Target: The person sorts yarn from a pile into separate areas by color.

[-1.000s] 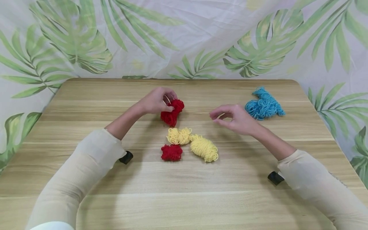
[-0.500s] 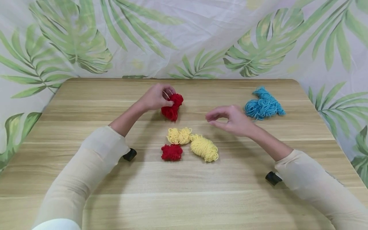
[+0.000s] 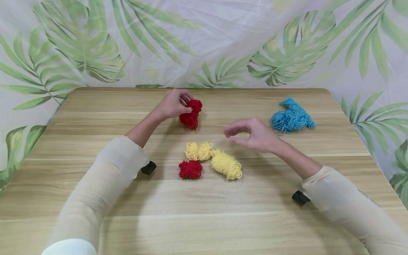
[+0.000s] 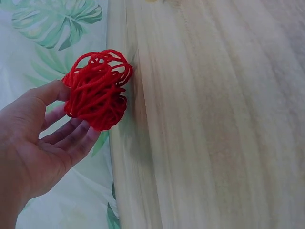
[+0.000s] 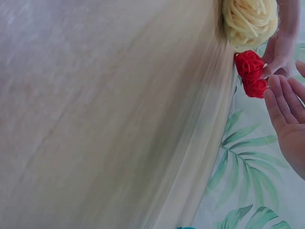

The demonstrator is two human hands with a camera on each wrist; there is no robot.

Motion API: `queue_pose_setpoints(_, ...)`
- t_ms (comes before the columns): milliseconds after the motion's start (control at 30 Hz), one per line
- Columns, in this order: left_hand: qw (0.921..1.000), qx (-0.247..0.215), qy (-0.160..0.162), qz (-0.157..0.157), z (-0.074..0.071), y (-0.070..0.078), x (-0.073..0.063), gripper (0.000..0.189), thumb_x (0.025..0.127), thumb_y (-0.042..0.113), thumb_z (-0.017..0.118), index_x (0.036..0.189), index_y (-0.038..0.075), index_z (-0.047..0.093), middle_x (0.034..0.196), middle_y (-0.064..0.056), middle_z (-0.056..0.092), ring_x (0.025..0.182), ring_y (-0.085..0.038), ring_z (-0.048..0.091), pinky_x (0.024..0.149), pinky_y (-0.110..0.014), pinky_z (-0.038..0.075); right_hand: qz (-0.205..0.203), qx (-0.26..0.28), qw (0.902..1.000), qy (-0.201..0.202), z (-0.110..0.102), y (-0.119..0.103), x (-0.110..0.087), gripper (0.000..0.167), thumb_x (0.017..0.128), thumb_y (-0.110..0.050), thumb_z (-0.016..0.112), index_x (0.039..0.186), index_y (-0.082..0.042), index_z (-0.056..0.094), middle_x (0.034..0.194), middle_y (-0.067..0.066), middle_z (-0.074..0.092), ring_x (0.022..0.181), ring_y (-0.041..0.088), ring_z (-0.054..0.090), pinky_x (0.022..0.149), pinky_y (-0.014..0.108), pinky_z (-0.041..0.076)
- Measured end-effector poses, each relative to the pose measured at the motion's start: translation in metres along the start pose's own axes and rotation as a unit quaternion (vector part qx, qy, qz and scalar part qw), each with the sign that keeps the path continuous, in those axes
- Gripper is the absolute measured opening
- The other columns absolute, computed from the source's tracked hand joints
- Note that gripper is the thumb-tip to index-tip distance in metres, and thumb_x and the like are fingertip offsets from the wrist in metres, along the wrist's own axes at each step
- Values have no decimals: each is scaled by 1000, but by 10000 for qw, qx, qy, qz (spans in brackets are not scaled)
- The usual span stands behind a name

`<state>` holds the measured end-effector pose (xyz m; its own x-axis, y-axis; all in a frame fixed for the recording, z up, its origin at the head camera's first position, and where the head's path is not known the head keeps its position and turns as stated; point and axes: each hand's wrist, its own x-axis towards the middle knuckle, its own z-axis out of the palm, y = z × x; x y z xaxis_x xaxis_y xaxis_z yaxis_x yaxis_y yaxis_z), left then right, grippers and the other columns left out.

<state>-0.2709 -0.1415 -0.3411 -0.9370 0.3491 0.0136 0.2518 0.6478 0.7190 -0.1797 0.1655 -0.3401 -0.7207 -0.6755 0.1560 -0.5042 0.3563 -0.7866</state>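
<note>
Toward the back of the table, my left hand (image 3: 173, 103) pinches a bundle of red yarn (image 3: 190, 119) between thumb and fingers. The left wrist view shows this red yarn (image 4: 97, 93) as loose loops, with the thumb on one side and fingertips beneath. My right hand (image 3: 255, 135) hovers over the table holding nothing, thumb apart from its fingers. Below and left of it lie two yellow yarn skeins, a smaller one (image 3: 198, 151) and a longer one (image 3: 226, 164), touching. A small red skein (image 3: 190, 169) lies just in front of the smaller yellow one.
Blue yarn (image 3: 291, 117) lies at the back right, beyond my right hand. The wooden table (image 3: 204, 226) has its far edge against a leaf-print cloth (image 3: 223, 35). A black camera piece sits under each sleeve (image 3: 105, 184).
My left hand has carried the red yarn slightly farther back, away from the yellow skeins. My right hand has drifted left, and its thumb and fingers have spread wider.
</note>
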Motion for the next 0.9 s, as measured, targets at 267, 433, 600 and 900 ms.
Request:
queue_pose_setpoints(267,9991,-186,303,-246,1,-6,6,31,90,2,75,119,-6,70,112,-26,70,99,-37,68,75,-26,55,-181,273,9994,-119,7,-8,1,27,90,7,74,117,10,72,111,23,75,104,31,73,97,45,57)
queue_pose_setpoints(433,9974,-367,479,-389,0,-8,7,32,91,3,75,121,-6,71,115,-26,70,102,-37,67,77,-27,54,-344,301,9988,-174,12,-12,2,27,89,7,74,116,11,72,109,23,75,103,30,74,95,41,58)
queue_pose_setpoints(600,9952,-483,687,-501,0,-13,9,31,91,3,74,121,-6,71,116,-26,70,102,-36,67,73,-23,52,-418,283,9984,-261,15,-15,3,26,90,5,75,116,10,72,109,22,75,103,29,73,96,40,58)
queue_pose_setpoints(900,9906,-650,1021,-637,-1,-19,15,30,89,1,76,118,-7,72,108,-26,72,99,-30,65,64,-18,47,-394,578,9966,-428,21,-17,6,26,91,2,75,115,10,72,111,21,75,101,27,74,94,39,59)
